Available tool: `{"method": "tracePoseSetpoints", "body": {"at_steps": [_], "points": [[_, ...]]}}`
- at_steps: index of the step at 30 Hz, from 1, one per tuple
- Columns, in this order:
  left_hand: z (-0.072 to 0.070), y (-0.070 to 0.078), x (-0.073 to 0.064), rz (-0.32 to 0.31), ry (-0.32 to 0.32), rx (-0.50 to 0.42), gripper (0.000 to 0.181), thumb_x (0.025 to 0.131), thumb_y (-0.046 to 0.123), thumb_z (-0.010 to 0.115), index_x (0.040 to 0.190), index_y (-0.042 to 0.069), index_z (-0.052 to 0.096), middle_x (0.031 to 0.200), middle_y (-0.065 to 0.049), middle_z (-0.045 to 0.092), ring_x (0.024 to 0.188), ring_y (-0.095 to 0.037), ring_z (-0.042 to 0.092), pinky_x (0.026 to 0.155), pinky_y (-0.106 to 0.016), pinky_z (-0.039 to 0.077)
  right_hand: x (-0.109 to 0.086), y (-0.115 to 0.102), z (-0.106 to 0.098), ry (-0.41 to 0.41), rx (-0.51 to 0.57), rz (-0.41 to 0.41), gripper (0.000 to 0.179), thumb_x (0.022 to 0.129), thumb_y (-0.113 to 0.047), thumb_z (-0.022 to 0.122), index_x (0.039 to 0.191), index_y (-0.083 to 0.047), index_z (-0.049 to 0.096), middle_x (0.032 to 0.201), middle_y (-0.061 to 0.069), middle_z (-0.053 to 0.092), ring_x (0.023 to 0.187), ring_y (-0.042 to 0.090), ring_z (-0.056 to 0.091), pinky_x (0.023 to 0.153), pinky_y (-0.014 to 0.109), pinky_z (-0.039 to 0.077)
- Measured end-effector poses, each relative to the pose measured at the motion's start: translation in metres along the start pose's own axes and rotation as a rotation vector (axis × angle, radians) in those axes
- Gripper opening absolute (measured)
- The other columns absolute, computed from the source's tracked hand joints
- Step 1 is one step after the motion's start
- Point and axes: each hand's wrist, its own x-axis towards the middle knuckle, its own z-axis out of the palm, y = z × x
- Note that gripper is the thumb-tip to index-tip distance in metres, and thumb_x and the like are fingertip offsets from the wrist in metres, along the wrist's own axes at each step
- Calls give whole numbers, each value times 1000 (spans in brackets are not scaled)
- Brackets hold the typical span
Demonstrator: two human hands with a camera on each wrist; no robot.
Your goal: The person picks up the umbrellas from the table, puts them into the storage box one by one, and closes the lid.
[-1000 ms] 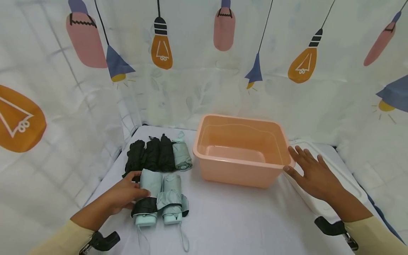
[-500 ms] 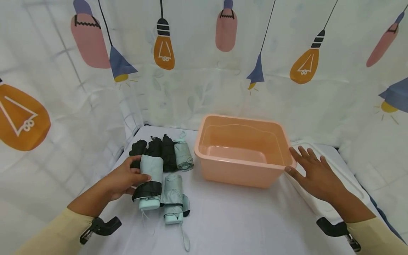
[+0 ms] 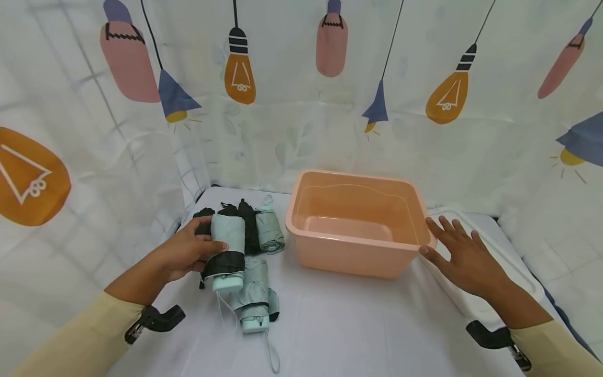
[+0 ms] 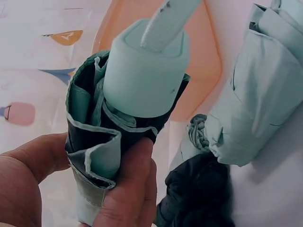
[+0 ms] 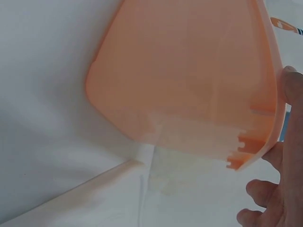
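Observation:
My left hand grips a folded pale green umbrella with a black band round it, raised over the others. Its handle end and strap face the left wrist camera, where the thumb and fingers press the cloth from both sides. Just below lies a second pale green umbrella, its loop trailing toward me. Behind them is a row of black umbrellas, partly hidden, and another pale green one. My right hand rests at the right corner of the peach plastic bin, fingers extended, thumb at the rim.
The bin stands upright at the back middle of the white-covered table, with nothing visible inside. A white lid-like panel lies flat under the right hand. Curtains printed with lamps hang close behind and at both sides.
My left hand has lifted the pale green umbrella off the table, moving it up and slightly right, away from the one beside it. The right hand stays at the bin's corner.

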Motion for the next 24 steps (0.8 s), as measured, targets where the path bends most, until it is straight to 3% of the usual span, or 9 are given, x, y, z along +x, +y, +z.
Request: {"method": "tracePoseSetpoints", "body": {"at_steps": [5,8,11,15,24], "points": [[2,9,5,12,-15,-2,105,96,14,72,162,16,-10,158,-33,25,103,-28,67,84,-46,58,1,0,1,-1,-5,8,80,105,-60,44,166,-16,15,165,28,16,151,51,3,115,68,-8],[3,15,8,16,-14,22,106,97,17,72,163,17,-11,160,-33,22,112,-34,64,88,-46,56,1,-1,1,0,-10,12,81,104,-61,44,165,-16,15,165,29,16,150,52,4,115,69,-7],[4,19,10,16,-14,40,108,97,20,73,163,19,-11,163,-32,16,129,-46,53,96,-53,51,1,-1,1,0,-11,10,81,104,-60,44,165,-16,15,165,29,16,150,53,4,115,70,-6],[6,25,14,25,-28,41,106,97,21,72,164,20,-11,163,-32,13,140,-50,39,102,-57,46,0,0,2,0,-6,8,80,105,-60,44,165,-16,16,164,29,17,150,53,4,115,69,-7],[12,39,22,65,-33,19,102,96,19,73,164,20,-3,157,-28,27,134,-45,49,89,-43,56,-1,-1,2,1,-18,11,81,104,-61,45,166,-16,15,164,30,18,150,54,4,115,70,-7]]}}
